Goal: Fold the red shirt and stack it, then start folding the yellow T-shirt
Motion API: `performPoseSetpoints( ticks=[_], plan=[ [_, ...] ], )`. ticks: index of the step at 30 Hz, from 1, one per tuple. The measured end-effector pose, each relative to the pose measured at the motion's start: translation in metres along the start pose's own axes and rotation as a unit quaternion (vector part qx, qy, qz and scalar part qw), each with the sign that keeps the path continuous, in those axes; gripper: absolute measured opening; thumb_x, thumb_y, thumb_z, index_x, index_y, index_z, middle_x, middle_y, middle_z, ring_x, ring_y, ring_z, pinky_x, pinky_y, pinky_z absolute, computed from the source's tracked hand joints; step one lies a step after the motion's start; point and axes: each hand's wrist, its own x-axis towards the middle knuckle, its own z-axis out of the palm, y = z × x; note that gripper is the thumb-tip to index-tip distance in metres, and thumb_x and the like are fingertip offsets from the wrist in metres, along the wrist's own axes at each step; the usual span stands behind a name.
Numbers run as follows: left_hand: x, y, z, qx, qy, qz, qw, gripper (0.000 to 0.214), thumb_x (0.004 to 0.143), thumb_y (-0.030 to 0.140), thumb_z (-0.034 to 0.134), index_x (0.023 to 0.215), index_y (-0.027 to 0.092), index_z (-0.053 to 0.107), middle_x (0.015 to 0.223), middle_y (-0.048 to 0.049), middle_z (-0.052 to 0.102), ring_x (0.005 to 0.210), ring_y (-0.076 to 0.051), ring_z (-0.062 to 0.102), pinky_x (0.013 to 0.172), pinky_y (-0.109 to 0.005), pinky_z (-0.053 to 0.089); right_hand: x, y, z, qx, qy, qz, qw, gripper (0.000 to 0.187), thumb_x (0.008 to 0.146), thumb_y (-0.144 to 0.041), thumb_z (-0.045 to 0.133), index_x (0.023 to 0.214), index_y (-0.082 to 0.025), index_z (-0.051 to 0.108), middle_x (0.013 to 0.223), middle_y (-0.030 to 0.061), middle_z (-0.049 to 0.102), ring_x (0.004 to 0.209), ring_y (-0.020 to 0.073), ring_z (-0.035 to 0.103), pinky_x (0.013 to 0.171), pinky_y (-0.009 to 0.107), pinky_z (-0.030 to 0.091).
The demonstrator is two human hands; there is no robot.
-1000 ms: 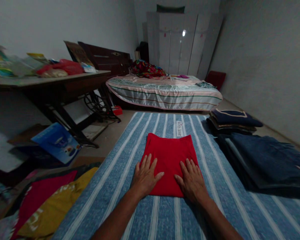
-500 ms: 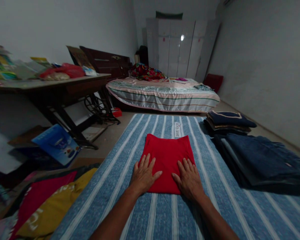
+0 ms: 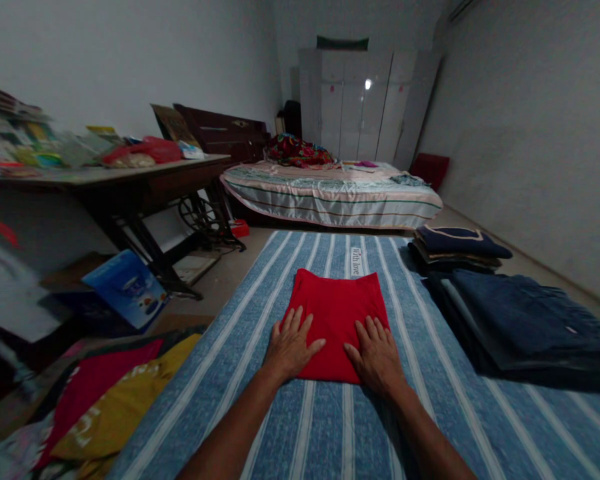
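A folded red cloth (image 3: 335,300), the landmark here, lies flat on a blue striped sheet (image 3: 430,413). The left hand (image 3: 286,350) rests on its left near portion and the right hand (image 3: 379,357) on its right; on both, the fingers lie extended, slightly apart, with thumbs angled inward, clamped on nothing. Uneven sideways pressure could wrinkle the cloth or skew its folds; its far edge, dipping between two raised corners, appears most liable to misalignment. Counted outward: one red cloth; two hands; one sheet; to the right of the cloth, one denim pile (image 3: 530,320) and, farther off, one dark folded stack (image 3: 453,241), the layers of each not reliably countable; to its left, well apart, one magenta cloth (image 3: 100,377), one yellow cloth (image 3: 125,407) and one blue box (image 3: 125,287); beyond it, one bed (image 3: 340,203).
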Motion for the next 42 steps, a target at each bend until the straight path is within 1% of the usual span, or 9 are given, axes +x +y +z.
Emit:
performPoseSetpoints(
  ticks=[5, 9, 12, 19, 23, 26, 29, 34, 42],
  plan=[
    [0.004, -0.007, -0.002, -0.038, -0.014, -0.004, 0.999, 0.065, 0.088, 0.057, 0.041, 0.141, 0.020, 0.040, 0.153, -0.0144, 0.027, 0.142, -0.028, 0.020, 0.111, -0.051, 0.021, 0.001, 0.002, -0.002, 0.017, 0.010, -0.004, 1.000, 0.062, 0.089, -0.054, 0.041, 0.137, -0.015, 0.048, 0.146, 0.0165, 0.039, 0.137, 0.0323, 0.029, 0.109, 0.046, 0.024],
    [0.026, -0.024, -0.010, -0.095, 0.068, -0.003, 0.993, 0.048, 0.089, 0.042, 0.044, 0.128, 0.016, 0.052, 0.141, -0.0149, 0.047, 0.132, -0.024, 0.041, 0.107, -0.042, 0.033, 0.015, 0.011, -0.013, 0.065, 0.032, -0.013, 0.997, 0.044, 0.092, -0.046, 0.040, 0.119, -0.017, 0.059, 0.127, 0.0144, 0.056, 0.117, 0.0261, 0.052, 0.098, 0.037, 0.038],
    [0.053, -0.033, -0.021, -0.117, 0.107, 0.018, 0.987, 0.034, 0.087, 0.031, 0.049, 0.115, 0.015, 0.058, 0.126, -0.0127, 0.059, 0.119, -0.022, 0.053, 0.103, -0.037, 0.039, 0.040, 0.020, -0.024, 0.068, 0.042, -0.010, 0.997, 0.034, 0.092, -0.038, 0.040, 0.108, -0.017, 0.061, 0.108, 0.0119, 0.063, 0.100, 0.0228, 0.058, 0.087, 0.032, 0.042],
    [0.112, -0.027, -0.043, -0.045, 0.021, 0.008, 0.999, 0.021, 0.085, 0.027, 0.051, 0.096, 0.012, 0.061, 0.105, -0.0130, 0.065, 0.100, -0.023, 0.061, 0.089, -0.031, 0.045, 0.109, 0.032, -0.032, 0.016, -0.008, 0.016, 1.000, 0.036, 0.087, -0.035, 0.051, 0.117, -0.016, 0.058, 0.113, 0.0130, 0.061, 0.105, 0.0235, 0.056, 0.088, 0.032, 0.039],
    [0.130, -0.027, -0.041, -0.052, 0.016, -0.017, 0.998, 0.021, 0.079, 0.025, 0.056, 0.096, 0.013, 0.061, 0.099, -0.0119, 0.066, 0.094, -0.023, 0.063, 0.080, -0.028, 0.045, 0.133, 0.030, -0.028, 0.018, -0.041, -0.002, 0.999, 0.042, 0.084, -0.037, 0.055, 0.120, -0.015, 0.058, 0.119, 0.0134, 0.060, 0.113, 0.0248, 0.053, 0.092, 0.032, 0.038],
    [0.139, -0.033, -0.035, -0.122, 0.021, -0.057, 0.991, 0.022, 0.073, 0.024, 0.061, 0.093, 0.016, 0.060, 0.087, -0.0056, 0.067, 0.081, -0.020, 0.063, 0.069, -0.026, 0.044, 0.147, 0.025, -0.029, 0.023, -0.066, -0.007, 0.998, 0.040, 0.080, -0.034, 0.058, 0.116, -0.017, 0.061, 0.117, 0.0121, 0.064, 0.111, 0.0250, 0.056, 0.090, 0.032, 0.038],
    [0.147, -0.040, -0.027, -0.234, 0.019, -0.091, 0.968, 0.018, 0.064, 0.024, 0.067, 0.080, 0.017, 0.060, 0.070, 0.0018, 0.061, 0.067, -0.016, 0.059, 0.059, -0.024, 0.040, 0.161, 0.020, -0.034, 0.030, -0.097, 0.001, 0.995, 0.040, 0.074, -0.034, 0.063, 0.110, -0.018, 0.066, 0.104, 0.0100, 0.070, 0.100, 0.0250, 0.062, 0.080, 0.030, 0.042],
    [0.152, -0.047, -0.018, -0.422, 0.002, -0.130, 0.897, 0.020, 0.054, 0.026, 0.072, 0.066, 0.016, 0.059, 0.059, 0.0046, 0.055, 0.060, -0.015, 0.056, 0.052, -0.023, 0.039, 0.186, 0.017, -0.035, 0.037, -0.141, 0.006, 0.989, 0.040, 0.068, -0.043, 0.068, 0.100, -0.021, 0.070, 0.092, 0.0063, 0.071, 0.085, 0.0212, 0.065, 0.065, 0.025, 0.042],
    [0.149, -0.039, -0.027, -0.549, -0.079, -0.159, 0.816, 0.013, 0.053, 0.016, 0.066, 0.065, 0.017, 0.062, 0.060, 0.0018, 0.064, 0.058, -0.016, 0.060, 0.052, -0.024, 0.044, 0.208, 0.016, -0.028, 0.028, -0.195, 0.002, 0.980, 0.033, 0.060, -0.041, 0.075, 0.086, -0.020, 0.072, 0.081, 0.0047, 0.070, 0.074, 0.0194, 0.065, 0.055, 0.023, 0.041]
  ],
)
